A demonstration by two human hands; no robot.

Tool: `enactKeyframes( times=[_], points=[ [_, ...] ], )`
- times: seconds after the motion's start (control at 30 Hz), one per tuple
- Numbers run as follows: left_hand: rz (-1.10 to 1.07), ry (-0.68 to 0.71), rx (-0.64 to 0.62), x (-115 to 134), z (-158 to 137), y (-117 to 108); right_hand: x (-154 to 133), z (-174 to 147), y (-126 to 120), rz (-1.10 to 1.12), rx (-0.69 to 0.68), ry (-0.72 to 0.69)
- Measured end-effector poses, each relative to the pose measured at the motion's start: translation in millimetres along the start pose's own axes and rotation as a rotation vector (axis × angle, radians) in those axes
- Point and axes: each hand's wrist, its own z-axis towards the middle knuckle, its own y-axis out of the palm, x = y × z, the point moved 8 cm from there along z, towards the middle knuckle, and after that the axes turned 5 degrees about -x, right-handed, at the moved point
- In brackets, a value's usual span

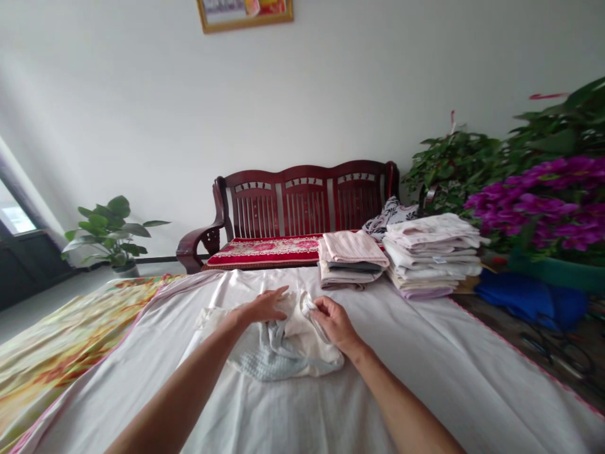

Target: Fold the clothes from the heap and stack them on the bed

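A crumpled white and pale-blue garment [269, 360] lies on the white sheet [302, 416] in front of me. My right hand [333, 318] pinches the garment's bunched edge on its right side. Over the far left part of the cloth is my left hand [268, 306], its fingers spread and apart; whether they touch the fabric I cannot tell. The cloth's folds hide its full shape.
Two stacks of folded clothes, a shorter one [354, 255] and a taller one [432, 255], stand at the far right of the sheet. Behind is a red wooden bench [302, 195]. Purple flowers [548, 202] and a blue cloth [532, 296] are on the right.
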Motion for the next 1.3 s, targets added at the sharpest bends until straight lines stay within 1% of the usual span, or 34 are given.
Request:
enactKeyframes(
  times=[0.07, 0.13, 0.2, 0.27, 0.33, 0.4, 0.43, 0.5, 0.53, 0.6, 0.63, 0.7, 0.8, 0.83, 0.9, 0.97, 1.0, 1.03, 1.1, 1.17, 1.2, 1.23, 1.3],
  points=[
    [-0.086, 0.012, -0.035, -0.8, 4.5, -1.2, 0.2, 0.4, -3.8, 0.109, 0.051, 0.033],
    [-0.120, -0.003, 0.007, -2.9, 5.8, -10.4, 4.1, -1.0, -7.5, 0.179, 0.072, 0.080],
    [-0.130, -0.043, 0.113, -6.2, 3.2, -28.3, 10.4, -3.4, -9.1, 0.244, 0.047, 0.144],
    [-0.194, -0.071, 0.251, -7.3, -4.3, -52.8, 15.4, -5.9, -7.8, 0.305, -0.009, 0.205],
    [-0.363, -0.085, 0.400, -6.2, -16.3, -79.3, 16.2, -7.8, -1.9, 0.344, -0.086, 0.233],
    [-0.598, -0.080, 0.494, -1.4, -27.9, -99.8, 14.0, -8.9, 9.2, 0.369, -0.167, 0.227],
    [-0.706, -0.070, 0.513, 2.8, -32.2, -107.0, 13.4, -9.4, 15.7, 0.373, -0.195, 0.222],
    [-0.837, -0.041, 0.522, 13.5, -38.3, -117.9, 16.0, -10.3, 27.3, 0.352, -0.211, 0.234],
    [-0.864, -0.027, 0.542, 17.4, -41.6, -123.7, 18.9, -10.6, 31.5, 0.334, -0.203, 0.251],
    [-0.834, -0.007, 0.608, 20.5, -49.7, -136.9, 23.7, -9.8, 34.3, 0.308, -0.168, 0.279],
    [-0.790, -0.003, 0.638, 19.5, -54.4, -143.9, 23.8, -8.0, 30.4, 0.304, -0.126, 0.277],
    [-0.694, -0.014, 0.671, 12.7, -64.9, -157.6, 16.7, -2.6, 10.4, 0.313, 0.021, 0.232],
    [-0.623, -0.064, 0.627, -4.6, -82.6, -173.9, -13.0, 4.5, -35.1, 0.318, 0.291, 0.108],
    [-0.621, -0.087, 0.586, -10.0, -88.8, -177.0, -27.8, 6.3, -48.2, 0.297, 0.352, 0.059],
    [-0.636, -0.130, 0.481, -17.9, -102.3, -179.7, -63.0, 9.1, -67.1, 0.246, 0.421, -0.061],
    [-0.678, -0.149, 0.407, -21.9, -118.3, -182.4, -96.4, 9.7, -77.1, 0.240, 0.449, -0.138],
    [-0.701, -0.146, 0.400, -23.0, -127.3, -185.9, -111.6, 9.3, -79.9, 0.241, 0.454, -0.154],
    [-0.720, -0.141, 0.422, -24.4, -137.3, -191.6, -126.5, 8.6, -81.3, 0.236, 0.447, -0.165],
    [-0.738, -0.145, 0.520, -28.0, -158.4, -207.5, -155.9, 5.4, -84.2, 0.213, 0.436, -0.197],
    [-0.743, -0.159, 0.630, -30.3, -177.1, -224.0, -184.2, 1.3, -89.4, 0.153, 0.449, -0.258],
    [-0.746, -0.160, 0.654, -29.9, -182.6, -229.8, -196.4, 0.7, -92.3, 0.110, 0.458, -0.294],
    [-0.749, -0.165, 0.649, -29.0, -184.5, -232.8, -206.2, 2.5, -94.7, 0.059, 0.462, -0.326],
    [-0.744, -0.193, 0.566, -28.2, -177.9, -230.3, -215.5, 15.8, -97.5, -0.052, 0.450, -0.366]
  ],
)
